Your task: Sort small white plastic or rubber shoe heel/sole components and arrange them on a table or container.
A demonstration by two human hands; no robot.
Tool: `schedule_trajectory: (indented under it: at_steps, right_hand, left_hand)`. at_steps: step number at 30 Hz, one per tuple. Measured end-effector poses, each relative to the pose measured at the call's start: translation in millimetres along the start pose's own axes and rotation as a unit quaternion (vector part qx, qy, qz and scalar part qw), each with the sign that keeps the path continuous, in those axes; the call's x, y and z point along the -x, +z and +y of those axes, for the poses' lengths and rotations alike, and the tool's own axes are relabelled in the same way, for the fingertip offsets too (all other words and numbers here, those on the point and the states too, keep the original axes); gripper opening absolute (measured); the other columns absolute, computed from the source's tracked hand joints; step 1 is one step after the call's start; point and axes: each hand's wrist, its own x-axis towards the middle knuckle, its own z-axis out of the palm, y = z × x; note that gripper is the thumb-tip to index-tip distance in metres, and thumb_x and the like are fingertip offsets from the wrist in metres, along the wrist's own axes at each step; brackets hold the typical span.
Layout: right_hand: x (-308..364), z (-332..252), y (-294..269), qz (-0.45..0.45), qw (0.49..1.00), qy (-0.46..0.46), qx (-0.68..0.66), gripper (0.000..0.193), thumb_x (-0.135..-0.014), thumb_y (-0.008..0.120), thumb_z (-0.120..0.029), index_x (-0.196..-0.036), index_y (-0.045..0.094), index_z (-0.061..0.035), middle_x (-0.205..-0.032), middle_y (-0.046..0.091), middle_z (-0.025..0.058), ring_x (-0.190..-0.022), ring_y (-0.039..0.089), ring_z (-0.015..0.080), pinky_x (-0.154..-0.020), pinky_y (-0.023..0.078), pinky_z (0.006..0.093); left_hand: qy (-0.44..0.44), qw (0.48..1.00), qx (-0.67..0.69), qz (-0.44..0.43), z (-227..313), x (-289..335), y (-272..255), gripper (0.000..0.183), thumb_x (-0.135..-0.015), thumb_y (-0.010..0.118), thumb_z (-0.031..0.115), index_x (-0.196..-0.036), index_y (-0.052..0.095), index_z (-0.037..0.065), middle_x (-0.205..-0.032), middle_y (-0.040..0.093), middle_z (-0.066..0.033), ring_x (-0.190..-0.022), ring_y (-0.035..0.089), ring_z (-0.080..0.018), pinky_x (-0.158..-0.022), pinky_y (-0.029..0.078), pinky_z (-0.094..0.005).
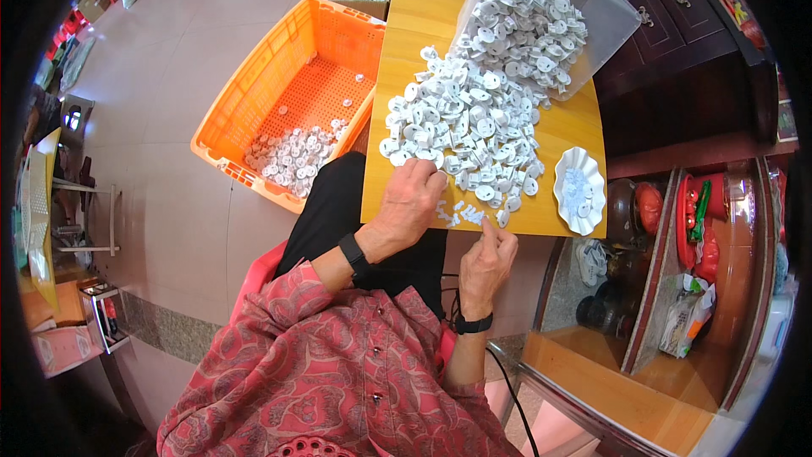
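A heap of small round white plastic parts (474,123) with slots and raised tabs covers the middle of the yellow tabletop (554,211). My left hand (410,200) is at the heap's near left edge, its fingers closed in a pinch; whatever is between them is hidden. Close to the table's near edge lie several tiny translucent plastic pieces (469,213). My right hand (489,261) has its fingers bent together, with the fingertips at the right end of these pieces. I cannot make out anything in its grip.
A tipped clear plastic bin (605,30) spills white parts onto the table. A white scalloped dish (565,210) of small clear pieces stands at the right. Left of the table, an orange basket (245,93) holds more round parts; behind it is a cardboard box (386,8).
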Motion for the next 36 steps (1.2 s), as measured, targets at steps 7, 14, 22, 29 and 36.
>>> schedule_trajectory:
  at_steps: [7,14,22,29,36]
  right_hand:
    - [-1.7,-2.3,0.3,0.023,0.999,-0.014,0.031,0.031,-0.085,0.060,0.004,-0.113,0.070,-0.0047,-0.100,0.055,0.0148,-0.096,0.057,0.0325,-0.084,0.048,0.0430]
    - [2.1,-20.7,-6.6,0.009,0.994,-0.063,-0.092,0.025,-0.082,0.068,0.003,-0.106,0.070,-0.0028,-0.099,0.058,0.0116,-0.091,0.059,0.0305,-0.079,0.050,0.0409]
    - [4.7,-25.7,2.5,-0.013,0.990,-0.130,-0.053,0.023,-0.081,0.071,0.002,-0.103,0.071,-0.0036,-0.096,0.059,0.0100,-0.087,0.060,0.0281,-0.076,0.050,0.0402]
    - [-0.8,-33.0,6.4,-0.006,0.988,-0.140,-0.066,0.015,-0.083,0.069,0.003,-0.096,0.065,-0.0009,-0.095,0.060,0.0119,-0.090,0.061,0.0304,-0.078,0.050,0.0418]
    - [3.8,-55.3,-3.8,-0.085,0.935,0.135,-0.315,0.005,-0.094,0.060,-0.001,-0.098,0.059,0.0012,-0.092,0.062,0.0107,-0.080,0.064,0.0200,-0.069,0.052,0.0325]
  left_hand:
    - [-0.058,0.982,0.166,0.064,-1.9,5.2,-26.8,0.018,-0.085,0.071,0.003,-0.101,0.063,0.002,-0.102,0.065,-0.0129,-0.090,0.066,-0.0268,-0.077,0.055,-0.0330]
    - [-0.344,0.701,0.623,-0.035,-13.3,26.6,-50.1,0.022,-0.095,0.066,0.010,-0.113,0.061,-0.002,-0.103,0.069,-0.0087,-0.092,0.068,-0.0154,-0.081,0.058,-0.0298]
    - [-0.370,0.644,0.669,-0.040,-17.4,45.9,-54.1,0.023,-0.096,0.064,0.010,-0.115,0.061,-0.003,-0.104,0.069,-0.0108,-0.094,0.069,-0.0191,-0.081,0.058,-0.0297]
    - [-0.369,0.496,0.785,-0.049,-22.9,56.3,-53.1,0.029,-0.098,0.061,0.011,-0.124,0.059,-0.002,-0.112,0.066,-0.0138,-0.095,0.069,-0.0217,-0.083,0.059,-0.0310]
    - [-0.362,0.409,0.837,-0.044,-20.1,59.0,-53.7,0.038,-0.101,0.056,0.013,-0.136,0.052,0.000,-0.116,0.064,-0.0135,-0.097,0.068,-0.0210,-0.084,0.059,-0.0317]
